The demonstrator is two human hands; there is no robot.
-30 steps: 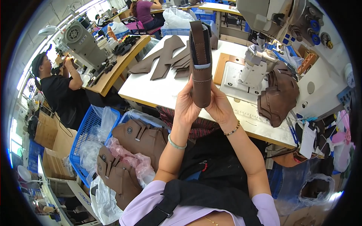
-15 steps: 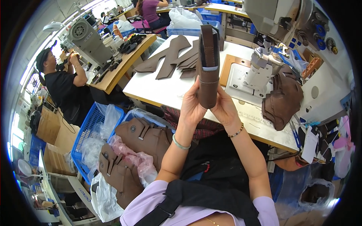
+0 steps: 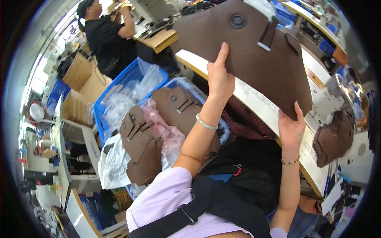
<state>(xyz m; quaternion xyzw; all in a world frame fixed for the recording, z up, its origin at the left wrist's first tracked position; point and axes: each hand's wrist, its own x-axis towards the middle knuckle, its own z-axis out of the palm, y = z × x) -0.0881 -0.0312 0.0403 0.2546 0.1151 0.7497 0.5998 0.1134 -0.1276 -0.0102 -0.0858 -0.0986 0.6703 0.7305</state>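
A large brown leather bag panel (image 3: 254,55), with a round dark emblem and a slotted strap near its top, is held up flat in front of me above the table. My left hand (image 3: 220,77) grips its lower left edge, thumb on the face and fingers hidden behind. At the lower right corner, my right hand (image 3: 293,123) holds the edge, thumb up in front. Similar brown bag pieces (image 3: 145,148) lie in a lined blue basket to my left, beside crumpled pink plastic (image 3: 168,133).
Behind it stands a blue crate (image 3: 99,113) with clear plastic bags. The white worktable (image 3: 264,109) carries a sewing machine (image 3: 327,103) and a stack of brown pieces (image 3: 335,139) at right. A co-worker in black (image 3: 109,39) sits at the far left bench.
The brown bag piece was upright and edge-on; now it is turned with its broad face toward me. My hands have spread apart, and the view has swung left.
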